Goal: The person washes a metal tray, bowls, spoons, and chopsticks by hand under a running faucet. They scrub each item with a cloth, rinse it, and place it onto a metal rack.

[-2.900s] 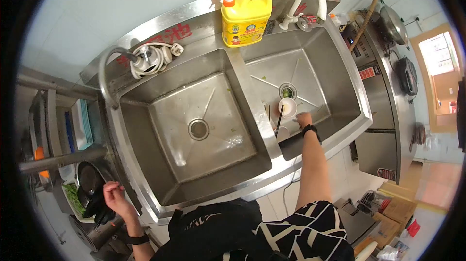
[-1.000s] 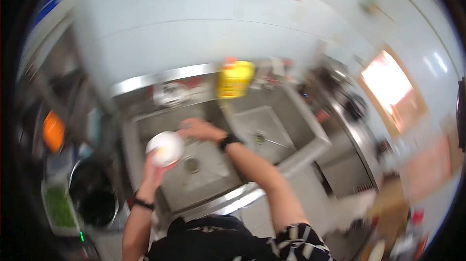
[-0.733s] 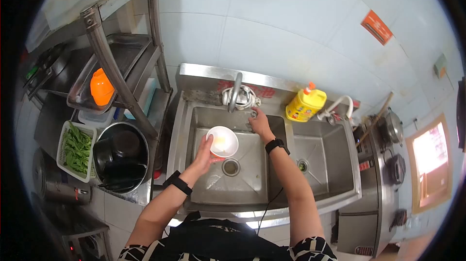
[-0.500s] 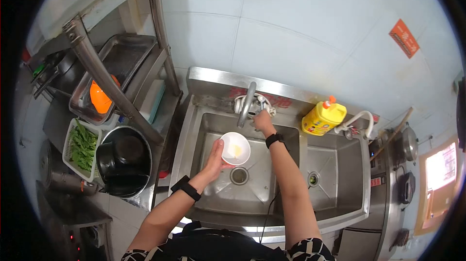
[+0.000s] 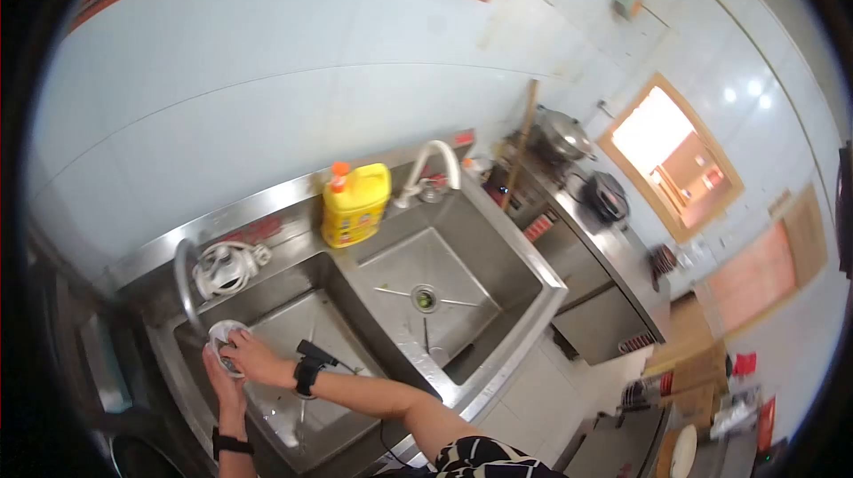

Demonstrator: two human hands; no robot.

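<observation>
A white bowl (image 5: 222,329) is under the spout of the metal faucet (image 5: 184,278), above the left sink basin (image 5: 329,345). My left hand (image 5: 222,382) wraps round the bowl's lower left side. My right hand (image 5: 258,359) reaches into the bowl from the right, its fingers bent against the inside; whether they grip anything is hidden. Both wrists wear black bands. White coiled tubing (image 5: 229,266) lies behind the bowl at the sink's back ledge.
A yellow jug (image 5: 355,204) with an orange cap stands on the ledge behind the divider. The right basin (image 5: 435,256) has a pale curved faucet (image 5: 437,158). Farther right are a steel counter (image 5: 613,256), a pot (image 5: 564,134) and a wooden stick (image 5: 522,140).
The view has swung to the right. My right hand has left the faucet handle and is now in the bowl. The bowl, in my left hand, is now close under the spout.
</observation>
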